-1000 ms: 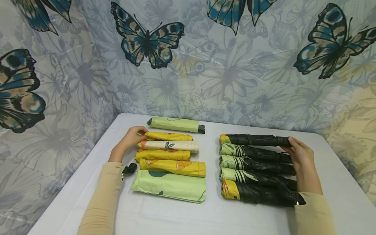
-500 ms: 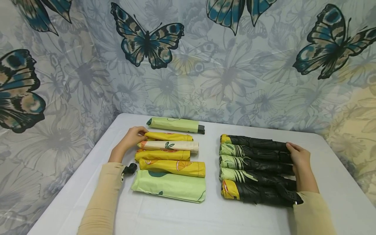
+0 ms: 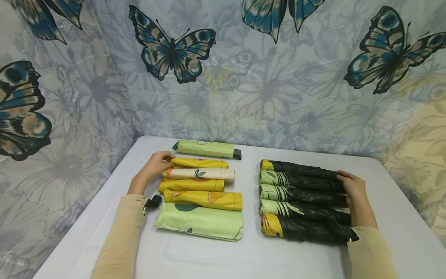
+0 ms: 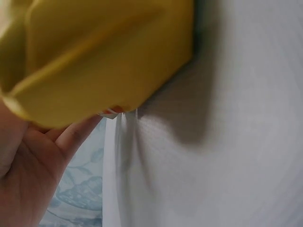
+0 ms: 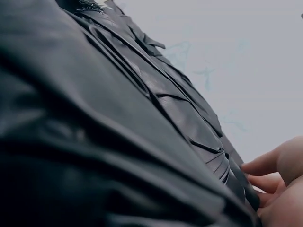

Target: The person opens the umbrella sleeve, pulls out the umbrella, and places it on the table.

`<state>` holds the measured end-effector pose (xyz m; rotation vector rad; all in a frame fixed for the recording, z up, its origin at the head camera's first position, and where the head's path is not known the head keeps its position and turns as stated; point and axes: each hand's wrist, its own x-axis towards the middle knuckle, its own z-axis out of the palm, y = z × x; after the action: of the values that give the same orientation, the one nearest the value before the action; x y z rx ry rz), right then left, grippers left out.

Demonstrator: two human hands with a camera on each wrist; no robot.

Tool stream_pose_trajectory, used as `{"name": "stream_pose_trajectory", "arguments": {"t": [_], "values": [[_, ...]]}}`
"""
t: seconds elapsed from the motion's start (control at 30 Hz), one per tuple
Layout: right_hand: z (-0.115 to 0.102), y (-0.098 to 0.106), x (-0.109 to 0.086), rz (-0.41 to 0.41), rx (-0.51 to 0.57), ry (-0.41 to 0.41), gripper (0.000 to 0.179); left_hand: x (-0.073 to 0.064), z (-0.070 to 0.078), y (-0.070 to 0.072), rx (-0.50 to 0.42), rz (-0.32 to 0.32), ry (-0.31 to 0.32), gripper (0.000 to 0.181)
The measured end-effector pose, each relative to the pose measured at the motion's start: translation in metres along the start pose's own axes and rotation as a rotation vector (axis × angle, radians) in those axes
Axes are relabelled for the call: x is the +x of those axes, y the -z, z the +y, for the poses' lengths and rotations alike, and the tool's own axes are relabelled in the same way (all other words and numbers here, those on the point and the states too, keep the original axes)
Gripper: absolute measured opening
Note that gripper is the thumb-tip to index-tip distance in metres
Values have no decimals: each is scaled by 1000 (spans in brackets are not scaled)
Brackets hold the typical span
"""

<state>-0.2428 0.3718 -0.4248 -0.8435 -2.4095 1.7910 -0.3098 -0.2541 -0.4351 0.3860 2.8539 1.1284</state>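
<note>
My left hand point(image 3: 157, 164) pinches the left end of the rearmost yellow umbrella sleeve point(image 3: 202, 163) in the left row. In the left wrist view, yellow fabric point(image 4: 104, 56) hangs close over the camera, with the hand point(image 4: 40, 156) beneath it. Over on the right, my right hand point(image 3: 354, 188) grips the right end of the rearmost folded umbrella point(image 3: 299, 167), black with a yellow tip. Black folds point(image 5: 142, 94) fill much of the right wrist view, and the right fingers point(image 5: 265, 165) bend round the far end.
Below the held sleeve lie a cream sleeve point(image 3: 198, 174), two yellow ones and a wide green one point(image 3: 200, 223). A green-covered umbrella point(image 3: 205, 148) with a black handle lies behind. Several black umbrellas point(image 3: 313, 229) line up at right on the white table point(image 3: 209, 259).
My right hand has come slightly toward me and left, bringing the umbrella's right end down against the neighbouring one. The left hand stays on the yellow sleeve.
</note>
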Motion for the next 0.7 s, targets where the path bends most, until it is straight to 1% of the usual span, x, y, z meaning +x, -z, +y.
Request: {"name": "stream_pose_trajectory", "arguments": {"t": [0.17,0.33,0.43,0.53,0.63,0.7], "values": [[-3,-4,-3,69,51,-17,57,0,-2,-1,-8,4,7,26],[-9,-11,-11,152,73,11,58,0,1,0,-24,14,6,30],[-14,-18,-17,184,52,66,57,-1,2,2,-45,12,12,33],[-21,-28,-22,217,25,146,56,-3,3,5,-68,2,17,37],[-27,-40,-27,214,-2,216,55,-5,4,9,-97,2,9,42],[-32,-50,-31,184,-9,249,54,-6,4,12,-116,6,-10,43]]}}
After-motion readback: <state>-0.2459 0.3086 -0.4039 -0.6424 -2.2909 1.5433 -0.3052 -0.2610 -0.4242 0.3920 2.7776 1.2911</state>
